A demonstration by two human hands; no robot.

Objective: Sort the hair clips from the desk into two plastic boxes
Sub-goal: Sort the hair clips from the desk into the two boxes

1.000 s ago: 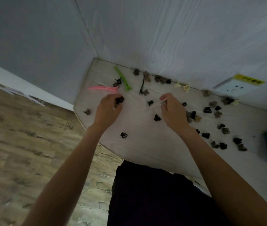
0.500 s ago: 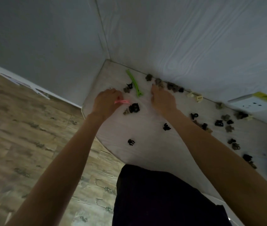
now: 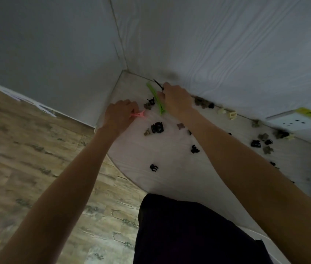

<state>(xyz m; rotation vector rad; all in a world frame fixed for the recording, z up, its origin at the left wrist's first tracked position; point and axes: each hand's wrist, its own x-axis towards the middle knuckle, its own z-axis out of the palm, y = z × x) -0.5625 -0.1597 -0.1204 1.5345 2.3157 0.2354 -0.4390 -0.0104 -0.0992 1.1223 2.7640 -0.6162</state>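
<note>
Clips lie scattered over the pale desk [image 3: 169,180], which sits in the wall corner, and the green clip [image 3: 156,98] near that corner serves as a marker. Just left of it sit a black claw clip [image 3: 151,101] and a brown one [image 3: 147,106]; nearer the person lies a bigger black claw clip [image 3: 157,127]. A wall socket [image 3: 295,121] is far to its right. The right hand [image 3: 176,100], touching the green clip's right side, is pinched shut on a thin black clip [image 3: 158,84] that pokes out past the fingers. The left hand [image 3: 119,113], left of the green clip, is closed on a pink clip [image 3: 138,114]. No boxes can be made out clearly.
</note>
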